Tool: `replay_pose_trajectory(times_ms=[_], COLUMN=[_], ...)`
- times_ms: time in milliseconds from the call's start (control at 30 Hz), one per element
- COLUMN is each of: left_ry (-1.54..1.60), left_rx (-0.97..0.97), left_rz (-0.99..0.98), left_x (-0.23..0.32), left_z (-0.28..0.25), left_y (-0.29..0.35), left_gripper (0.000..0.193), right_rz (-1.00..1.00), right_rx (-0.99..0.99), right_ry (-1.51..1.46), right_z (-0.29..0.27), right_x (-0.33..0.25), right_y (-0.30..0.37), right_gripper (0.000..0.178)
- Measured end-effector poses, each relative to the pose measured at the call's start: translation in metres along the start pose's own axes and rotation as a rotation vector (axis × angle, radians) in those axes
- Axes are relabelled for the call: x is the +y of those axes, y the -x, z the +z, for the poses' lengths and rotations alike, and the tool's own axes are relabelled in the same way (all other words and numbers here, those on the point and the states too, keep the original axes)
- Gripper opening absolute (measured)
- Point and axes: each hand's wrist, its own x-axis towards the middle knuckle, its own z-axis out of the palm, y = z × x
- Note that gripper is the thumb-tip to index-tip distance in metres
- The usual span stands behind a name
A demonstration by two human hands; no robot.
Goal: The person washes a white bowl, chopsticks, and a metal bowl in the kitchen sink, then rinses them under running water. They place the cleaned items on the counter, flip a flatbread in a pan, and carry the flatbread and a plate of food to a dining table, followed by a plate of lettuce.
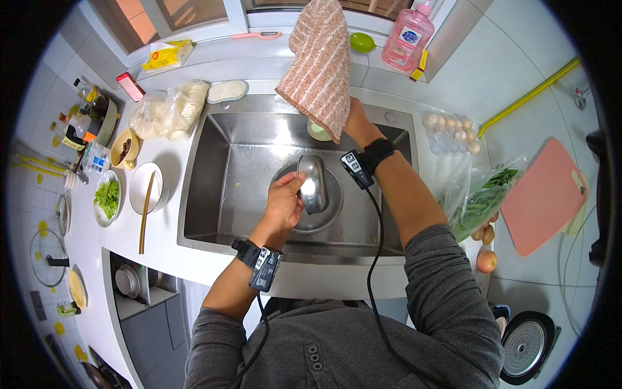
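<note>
Over the steel sink (214,194) the left hand (283,202) is curled around a small metal bowl (313,183), fingers pressed to its rim and thumb behind, holding it tilted on edge above a round metal basin (334,214) that sits on the sink floor; the right hand (355,120) is raised toward the back of the sink, closed on the lower corner of a pink-and-white striped cloth (317,61), which hangs up in front of the window sill, well apart from the bowl; just behind the cloth's lower edge a small pale green dish (316,133) rests on the sink's rear ledge; on the table to the left stand a white plate (144,188) with a pair of chopsticks (146,211) laid across it, and a plate of green leaves (107,198) beside that; on the right lie a clear bag of green beans (483,194), a pink cutting board (544,194) and a carton of eggs (450,129); a pink bottle (408,35) stands on the sill.
</note>
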Motion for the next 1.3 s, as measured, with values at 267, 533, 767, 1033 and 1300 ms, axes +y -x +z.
replay_pose_trajectory(times_ms=[267,533,767,1033,1300], left_ry=[0.01,0.043,-0.035,-0.562,-0.104], left_rx=[-0.015,-0.079,-0.074,-0.276,-0.219], left_rz=[0.002,0.006,0.072,0.168,0.165], left_x=[0.001,-0.005,0.004,0.009,0.003], left_z=[0.007,0.004,0.012,0.024,0.022], left_y=[-0.003,-0.015,-0.024,-0.005,-0.019], left_gripper=[0.007,0.006,0.005,0.013,0.011], right_rz=[-0.07,-0.05,0.009,0.324,0.336], right_rx=[0.033,0.074,0.125,-0.232,0.064], right_ry=[-0.049,0.009,-0.097,-0.414,-0.068], right_z=[0.001,0.008,0.025,0.043,0.048], right_x=[0.0,0.01,-0.048,-0.022,-0.053], right_y=[0.002,0.004,0.091,0.093,0.085], right_gripper=[0.018,0.016,0.016,0.029,0.035])
